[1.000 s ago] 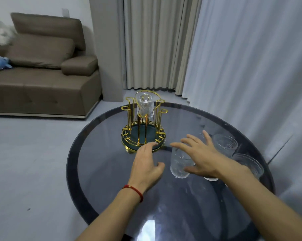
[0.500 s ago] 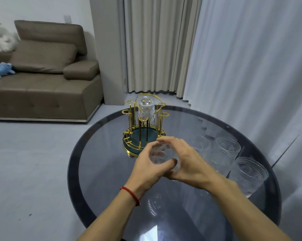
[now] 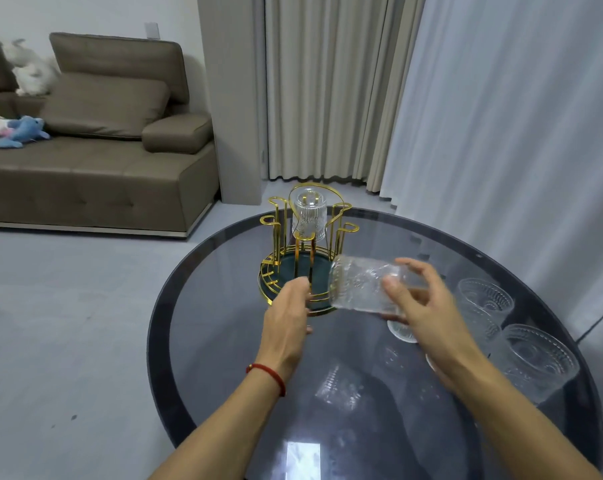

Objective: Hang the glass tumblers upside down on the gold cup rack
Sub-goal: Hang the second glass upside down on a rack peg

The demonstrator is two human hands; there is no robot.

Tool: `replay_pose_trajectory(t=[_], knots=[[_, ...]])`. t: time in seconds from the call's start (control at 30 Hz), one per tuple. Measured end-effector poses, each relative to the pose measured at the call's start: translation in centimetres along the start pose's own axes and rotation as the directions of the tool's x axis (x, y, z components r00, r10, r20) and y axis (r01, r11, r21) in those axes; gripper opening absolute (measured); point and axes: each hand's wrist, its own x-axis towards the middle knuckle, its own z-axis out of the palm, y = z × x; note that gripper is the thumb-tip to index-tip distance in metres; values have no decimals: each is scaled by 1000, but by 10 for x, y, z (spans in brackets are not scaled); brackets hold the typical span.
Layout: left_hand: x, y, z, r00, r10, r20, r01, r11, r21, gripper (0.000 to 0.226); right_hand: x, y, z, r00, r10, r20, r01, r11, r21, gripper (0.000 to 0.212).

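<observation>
The gold cup rack [image 3: 276, 223] with a dark green base stands at the far side of the round glass table [image 3: 224, 341]. One clear ribbed tumbler [image 3: 308, 214] hangs upside down on a rear peg. My right hand [image 3: 428, 313] holds another glass tumbler [image 3: 360, 289] tilted on its side just right of the rack's base, mouth towards the rack. My left hand [image 3: 288, 320] hovers by the rack's front rim, fingers apart, touching no glass. Several more tumblers [image 3: 532, 358] stand upright at the table's right edge.
White sheer curtains [image 3: 518, 133] hang close behind the table on the right. A brown sofa [image 3: 95, 157] with soft toys sits at the far left across grey floor. Another upright tumbler [image 3: 483, 299] stands just behind my right hand.
My right hand picked a tumbler from the table, passed it between both hands, then tipped it sideways near the rack. My left hand let go and moved left towards the rack's base.
</observation>
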Motion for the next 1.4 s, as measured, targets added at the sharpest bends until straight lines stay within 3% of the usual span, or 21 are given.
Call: replay_pose_trajectory(t=[0.03, 0.1, 0.27, 0.47, 0.7, 1.0, 1.17, 1.4], knots=[[4, -11, -4, 993, 98, -72, -80, 971, 226, 34, 2, -7, -5, 998, -35, -48, 34, 999, -25, 51], [12, -37, -9, 973, 232, -17, -178, 788, 589, 43, 9, -24, -14, 986, -117, -121, 111, 993, -49, 49], [22, -70, -5, 970, 212, 121, -224, 571, 790, 72, 57, -84, -2, 956, -239, -169, 232, 971, -64, 61], [24, -78, -3, 963, 221, 154, -247, 500, 830, 78, 140, -141, 73, 946, -323, 24, 319, 920, -228, 74], [23, -82, -5, 961, 232, 147, -250, 516, 819, 73, 184, -142, 132, 922, -267, 281, 384, 735, -559, 75], [23, -83, -2, 963, 230, 142, -246, 524, 815, 72, 210, -119, 162, 911, -89, 404, 392, 496, -775, 78], [24, -86, 1, 964, 236, 121, -228, 499, 836, 67, 215, -103, 167, 894, 34, 447, 393, 423, -817, 79], [24, -85, 3, 969, 220, 114, -210, 485, 849, 64, 217, -96, 176, 872, 104, 478, 462, 146, -875, 82]])
